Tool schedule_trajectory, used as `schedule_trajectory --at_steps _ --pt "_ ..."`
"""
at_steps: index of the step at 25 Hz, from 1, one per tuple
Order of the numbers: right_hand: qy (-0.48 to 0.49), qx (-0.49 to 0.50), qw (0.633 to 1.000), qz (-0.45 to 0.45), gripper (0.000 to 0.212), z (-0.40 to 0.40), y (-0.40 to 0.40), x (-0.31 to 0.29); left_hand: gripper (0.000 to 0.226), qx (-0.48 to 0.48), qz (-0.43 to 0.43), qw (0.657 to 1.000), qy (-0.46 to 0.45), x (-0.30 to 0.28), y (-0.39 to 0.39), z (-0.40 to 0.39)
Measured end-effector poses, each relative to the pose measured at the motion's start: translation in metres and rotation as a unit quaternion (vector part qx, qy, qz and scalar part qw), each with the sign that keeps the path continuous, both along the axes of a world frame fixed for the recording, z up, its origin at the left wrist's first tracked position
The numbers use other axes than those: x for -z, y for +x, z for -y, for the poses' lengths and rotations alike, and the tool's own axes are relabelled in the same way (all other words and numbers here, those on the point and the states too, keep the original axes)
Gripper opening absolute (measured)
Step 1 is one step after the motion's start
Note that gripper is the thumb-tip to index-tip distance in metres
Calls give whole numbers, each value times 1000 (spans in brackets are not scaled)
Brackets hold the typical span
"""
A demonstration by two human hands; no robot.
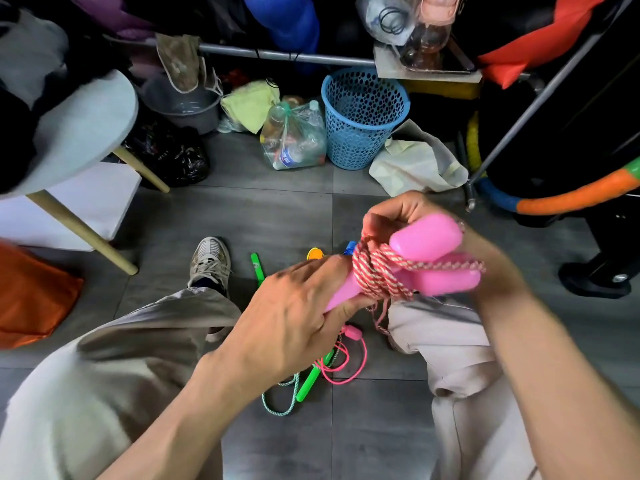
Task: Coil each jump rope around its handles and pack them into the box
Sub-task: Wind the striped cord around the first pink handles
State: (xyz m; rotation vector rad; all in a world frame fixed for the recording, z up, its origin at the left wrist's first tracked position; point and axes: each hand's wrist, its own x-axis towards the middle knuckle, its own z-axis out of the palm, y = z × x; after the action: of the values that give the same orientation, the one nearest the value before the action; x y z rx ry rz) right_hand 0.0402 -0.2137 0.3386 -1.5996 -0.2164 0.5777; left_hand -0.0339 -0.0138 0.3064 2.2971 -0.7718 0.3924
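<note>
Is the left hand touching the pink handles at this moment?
Touching. The head view shows the left hand with fingers curled round the lower ends of the pink handles; the red-and-white rope is coiled around them just above its grip.

Grey tiled floor (277,209) bears loose jump ropes (322,368), a blue basket (363,119) and a bottle bag (294,136).

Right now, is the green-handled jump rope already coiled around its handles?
No, the green-handled jump rope lies loose on the floor, its cord spread out, not wound.
</note>
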Motion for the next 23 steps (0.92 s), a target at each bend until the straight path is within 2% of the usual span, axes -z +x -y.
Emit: schedule_trajectory --at_steps 1,2,3,4,5,6,8,10,15,18,20,22,23 --pt "9 70 997 -24 23 -3 -5 1 27 -38 14 999 0 -1 2 -1" --pt "0 89 996 -30 39 -6 -6 5 27 -84 25 996 1 -2 3 -1" --pt "-23 71 997 -30 46 -11 -6 8 28 -128 27 991 0 -2 4 -2" --pt "-25 40 999 -25 43 -18 -6 8 27 -165 22 986 -3 -2 5 -1" --pt "0 27 1000 -14 29 -28 -5 8 27 -193 14 981 -8 0 7 -2" --pt "24 33 999 -13 20 -35 0 11 26 -212 6 977 -9 2 10 -2" --pt "40 51 997 -36 23 -36 4 14 23 -239 -6 971 5 7 15 0" --pt "71 60 994 -57 5 -34 2 15 20 -251 -17 967 27 11 18 4" --pt "107 100 987 -69 25 -33 -9 19 26 -211 -30 976 49 13 20 8" --pt "106 128 985 -44 20 -39 -14 21 38 -164 -96 982 -6 11 18 1" --pt "131 124 983 -37 18 -41 -15 20 34 -112 -134 983 -64 6 14 -3" --pt "149 110 982 -22 19 -40 -15 17 26 -51 -230 954 -183 0 12 -5" --pt "150 94 984 -11 19 -39 -14 16 21 -20 -307 913 -266 -3 13 -7"
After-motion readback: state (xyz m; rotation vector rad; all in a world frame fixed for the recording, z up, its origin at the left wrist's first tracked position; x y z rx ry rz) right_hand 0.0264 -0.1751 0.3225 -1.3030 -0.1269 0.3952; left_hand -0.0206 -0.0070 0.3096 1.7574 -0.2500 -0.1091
